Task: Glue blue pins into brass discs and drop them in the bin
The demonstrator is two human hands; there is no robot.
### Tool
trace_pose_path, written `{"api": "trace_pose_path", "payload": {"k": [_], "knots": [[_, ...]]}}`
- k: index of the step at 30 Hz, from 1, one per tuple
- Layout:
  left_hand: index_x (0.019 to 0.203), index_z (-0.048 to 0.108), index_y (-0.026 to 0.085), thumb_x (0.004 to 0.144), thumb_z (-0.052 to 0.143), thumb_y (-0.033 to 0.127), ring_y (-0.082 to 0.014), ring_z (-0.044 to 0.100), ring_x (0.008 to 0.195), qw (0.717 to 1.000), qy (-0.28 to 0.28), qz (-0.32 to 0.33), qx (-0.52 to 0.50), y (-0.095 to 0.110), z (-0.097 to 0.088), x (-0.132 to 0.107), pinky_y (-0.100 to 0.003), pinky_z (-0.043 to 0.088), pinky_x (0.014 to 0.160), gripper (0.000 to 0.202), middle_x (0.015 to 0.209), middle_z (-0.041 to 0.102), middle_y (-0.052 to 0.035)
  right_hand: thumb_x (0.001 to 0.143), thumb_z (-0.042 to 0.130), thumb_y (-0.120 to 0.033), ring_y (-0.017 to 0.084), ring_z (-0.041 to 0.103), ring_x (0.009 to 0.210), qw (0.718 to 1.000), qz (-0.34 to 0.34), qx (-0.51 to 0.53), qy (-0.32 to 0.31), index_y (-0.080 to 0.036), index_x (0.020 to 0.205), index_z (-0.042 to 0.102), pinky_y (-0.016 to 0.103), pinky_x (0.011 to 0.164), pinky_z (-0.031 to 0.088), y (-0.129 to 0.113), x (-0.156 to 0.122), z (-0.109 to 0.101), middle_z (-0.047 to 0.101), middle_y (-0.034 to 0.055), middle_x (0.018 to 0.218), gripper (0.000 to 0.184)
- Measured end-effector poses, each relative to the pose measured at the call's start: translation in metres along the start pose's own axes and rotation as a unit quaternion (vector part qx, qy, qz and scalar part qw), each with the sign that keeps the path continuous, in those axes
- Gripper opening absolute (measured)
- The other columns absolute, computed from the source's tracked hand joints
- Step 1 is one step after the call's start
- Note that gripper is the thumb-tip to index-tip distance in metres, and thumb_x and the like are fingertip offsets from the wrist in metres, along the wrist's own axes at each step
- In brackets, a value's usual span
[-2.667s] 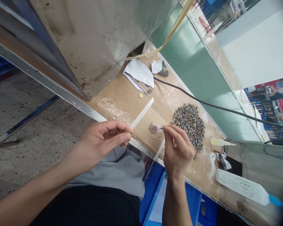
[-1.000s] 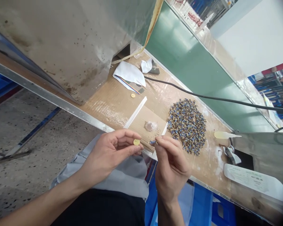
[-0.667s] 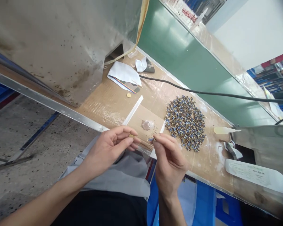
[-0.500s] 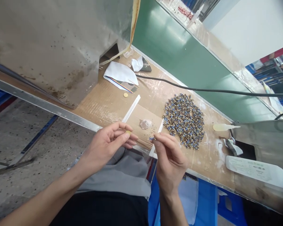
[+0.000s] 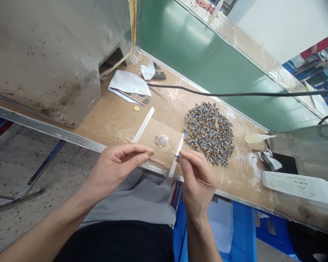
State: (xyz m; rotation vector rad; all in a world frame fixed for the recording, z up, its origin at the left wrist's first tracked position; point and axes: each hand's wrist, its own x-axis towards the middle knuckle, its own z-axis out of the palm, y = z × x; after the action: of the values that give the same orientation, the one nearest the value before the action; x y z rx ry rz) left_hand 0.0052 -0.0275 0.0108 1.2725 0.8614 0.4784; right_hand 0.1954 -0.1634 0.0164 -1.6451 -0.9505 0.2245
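Observation:
My left hand (image 5: 120, 162) is closed in a pinch on a small yellow piece (image 5: 148, 153), mostly hidden by the thumb and fingers. Between the thumb and forefinger of my right hand (image 5: 196, 173) is a tiny blue part (image 5: 176, 156), its blue end pointing left. The two hands face each other above the table's front edge, apart. A wide pile of similar blue-and-gold parts (image 5: 209, 133) lies just beyond the right hand. Past the gap between the hands sits a small clear round dish (image 5: 162, 141), with tiny grains (image 5: 170, 147) scattered beside it.
A yellow disc (image 5: 136, 108) and white cloth pieces (image 5: 129, 83) lie at the back left. A black cable (image 5: 207, 93) crosses the back. At right are a dropper bottle (image 5: 257, 138) and a white bottle on its side (image 5: 295, 185). A metal panel (image 5: 51, 65) stands left.
My left fingers have drawn together, flatter around the yellow piece. The right hand keeps its pinch on the blue part. The whole view has shifted slightly.

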Motion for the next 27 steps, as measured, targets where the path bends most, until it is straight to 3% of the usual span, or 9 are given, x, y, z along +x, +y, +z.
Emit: {"api": "trace_pose_path", "payload": {"k": [4, 8, 13, 20, 27], "knots": [[0.111, 0.091, 0.027, 0.101, 0.092, 0.050, -0.0209, 0.083, 0.099, 1.000, 0.016, -0.018, 0.017, 0.002, 0.001, -0.002, -0.027, 0.064, 0.089, 0.025, 0.106, 0.090, -0.0020, 0.108, 0.081, -0.022, 0.020, 0.079, 0.109, 1.000, 0.012, 0.004, -0.001, -0.028, 0.116, 0.090, 0.035, 0.095, 0.066, 0.004, -0.002, -0.003, 0.083, 0.0050, 0.116, 0.013], [0.120, 0.081, 0.025, 0.106, 0.088, 0.048, -0.0201, 0.085, 0.093, 0.998, -0.017, -0.028, -0.059, 0.001, 0.004, -0.001, -0.030, 0.069, 0.091, 0.027, 0.104, 0.091, -0.0032, 0.109, 0.081, -0.026, 0.021, 0.079, 0.108, 1.000, 0.021, -0.003, -0.003, -0.027, 0.115, 0.090, 0.037, 0.094, 0.068, 0.007, -0.004, -0.003, 0.083, 0.0059, 0.116, 0.011], [0.121, 0.089, 0.022, 0.103, 0.092, 0.043, -0.0202, 0.087, 0.088, 0.995, -0.023, -0.032, -0.093, 0.000, 0.013, -0.002, -0.028, 0.072, 0.087, 0.028, 0.099, 0.092, -0.0055, 0.108, 0.081, -0.025, 0.021, 0.080, 0.109, 1.000, 0.018, -0.005, -0.003, -0.027, 0.115, 0.090, 0.036, 0.094, 0.069, 0.006, -0.003, -0.003, 0.084, 0.0054, 0.116, 0.011], [0.131, 0.088, 0.026, 0.103, 0.093, 0.038, -0.0169, 0.090, 0.096, 0.983, -0.065, -0.068, -0.158, 0.003, 0.024, -0.009, -0.022, 0.071, 0.093, 0.031, 0.110, 0.093, -0.0026, 0.107, 0.082, -0.017, 0.019, 0.081, 0.111, 0.999, -0.023, 0.026, -0.011, -0.028, 0.115, 0.089, 0.033, 0.091, 0.069, 0.004, -0.006, -0.002, 0.085, 0.0047, 0.114, 0.016], [0.135, 0.088, 0.033, 0.108, 0.089, 0.038, -0.0173, 0.089, 0.111, 0.985, -0.056, -0.042, -0.158, 0.006, 0.034, -0.025, -0.021, 0.070, 0.100, 0.028, 0.123, 0.092, 0.0012, 0.105, 0.082, -0.010, 0.020, 0.084, 0.107, 0.998, -0.061, 0.014, -0.021, -0.031, 0.117, 0.089, 0.035, 0.092, 0.071, -0.009, -0.013, -0.001, 0.085, 0.0036, 0.116, 0.024]]}}
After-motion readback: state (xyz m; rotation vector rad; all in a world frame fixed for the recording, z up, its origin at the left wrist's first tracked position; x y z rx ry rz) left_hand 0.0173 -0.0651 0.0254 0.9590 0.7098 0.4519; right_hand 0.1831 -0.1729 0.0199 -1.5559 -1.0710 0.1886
